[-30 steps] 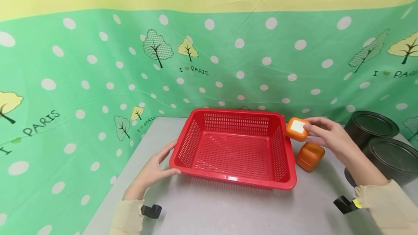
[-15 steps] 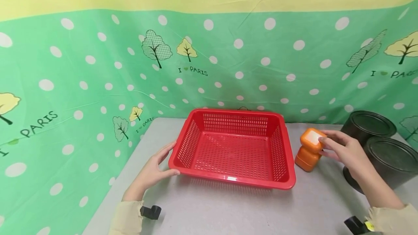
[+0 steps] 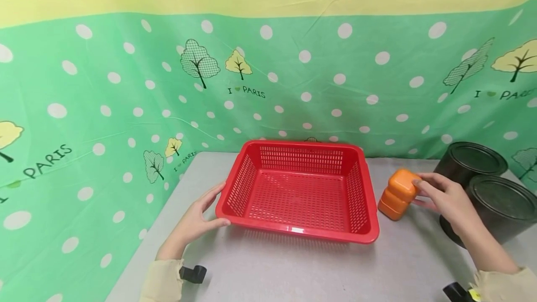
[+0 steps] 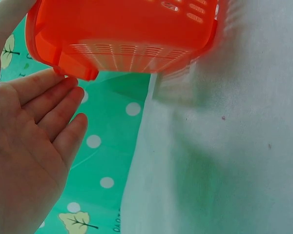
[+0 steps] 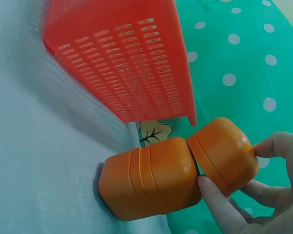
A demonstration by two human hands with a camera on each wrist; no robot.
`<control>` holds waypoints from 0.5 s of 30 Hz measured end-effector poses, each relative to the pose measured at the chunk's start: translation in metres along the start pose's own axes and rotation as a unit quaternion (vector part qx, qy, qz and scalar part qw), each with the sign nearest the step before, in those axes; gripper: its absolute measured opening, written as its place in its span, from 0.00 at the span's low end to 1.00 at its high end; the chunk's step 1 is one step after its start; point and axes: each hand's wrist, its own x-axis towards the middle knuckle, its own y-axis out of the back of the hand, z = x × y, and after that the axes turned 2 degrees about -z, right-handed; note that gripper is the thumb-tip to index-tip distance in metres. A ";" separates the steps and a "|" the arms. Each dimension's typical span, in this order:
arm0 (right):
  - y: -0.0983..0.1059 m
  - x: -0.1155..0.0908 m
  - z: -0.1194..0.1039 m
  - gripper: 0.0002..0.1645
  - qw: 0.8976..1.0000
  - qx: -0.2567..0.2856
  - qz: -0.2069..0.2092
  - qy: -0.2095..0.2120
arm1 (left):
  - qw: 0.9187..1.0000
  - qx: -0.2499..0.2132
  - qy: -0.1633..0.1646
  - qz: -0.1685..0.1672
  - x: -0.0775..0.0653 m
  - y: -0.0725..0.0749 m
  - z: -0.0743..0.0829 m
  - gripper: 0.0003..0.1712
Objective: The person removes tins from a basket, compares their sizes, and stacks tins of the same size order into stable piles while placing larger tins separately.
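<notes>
My right hand (image 3: 450, 202) pinches a small orange rounded box (image 5: 225, 155) between thumb and fingers. It sits tilted at the top of a second orange box (image 5: 154, 178), which stands on the table just right of the red basket. A narrow gap shows between the two in the right wrist view. The red perforated plastic basket (image 3: 298, 195) has a bare floor. At its left end my left hand (image 3: 195, 222) rests with straight, spread fingers, thumb near the front corner and fingertips at the rim. In the left wrist view those fingers (image 4: 56, 109) reach beneath the rim.
Two black lidded canisters (image 3: 476, 160) stand beyond my right hand at the right. A green polka-dot cloth (image 3: 306, 78) hangs behind and to the left of the grey table (image 3: 289, 274).
My right hand has carried the orange box from beside the basket's right rim rightward and down onto the second box. The pale patch on its top no longer shows. My left hand has stayed put.
</notes>
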 end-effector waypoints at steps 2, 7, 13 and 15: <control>-0.001 -0.001 0.000 0.34 1.000 -0.005 0.005 0.000 | 1.000 0.001 -0.001 -0.001 0.000 0.000 0.000 0.55; -0.001 -0.003 0.001 0.39 0.999 -0.049 0.008 -0.011 | 1.000 0.002 -0.002 0.000 0.000 0.000 -0.001 0.55; -0.003 -0.001 0.002 0.51 0.986 -0.162 0.024 -0.024 | 1.000 0.005 0.003 0.002 -0.004 0.002 -0.001 0.55; -0.005 0.000 0.001 0.52 0.983 -0.180 0.031 -0.019 | 1.000 0.006 0.006 0.004 -0.005 0.003 -0.001 0.55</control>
